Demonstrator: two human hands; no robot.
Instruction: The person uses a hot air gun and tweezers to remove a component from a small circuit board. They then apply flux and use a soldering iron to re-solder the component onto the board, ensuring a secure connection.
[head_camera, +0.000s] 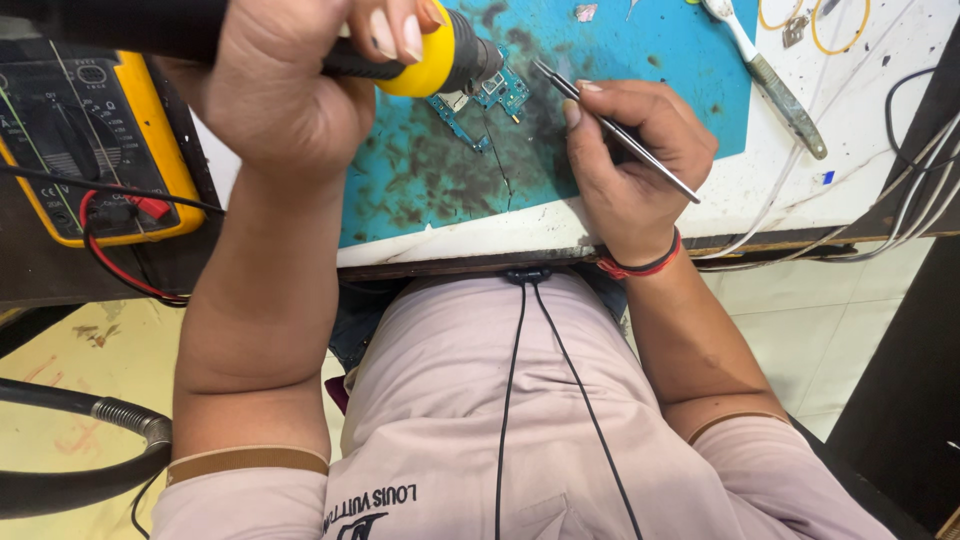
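holding a hot air tool (440, 55) in the left hand (290, 90), fingers wrapped tight round its handle, nozzle pointing right and down at a small circuit board (485, 100). the board lies on the stained blue mat (620, 50) at the far side of the tabletop (860, 120), long axis running near-left to far-right. right hand (630, 150) pinches tweezers (610, 125), tips aimed far-left at the board. i'd keep the nozzle steady and the tweezers light.

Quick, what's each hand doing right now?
Left hand: closed around a hot-air tool with a yellow collar, its nozzle over the circuit board.
Right hand: closed on tweezers, tips near the board.
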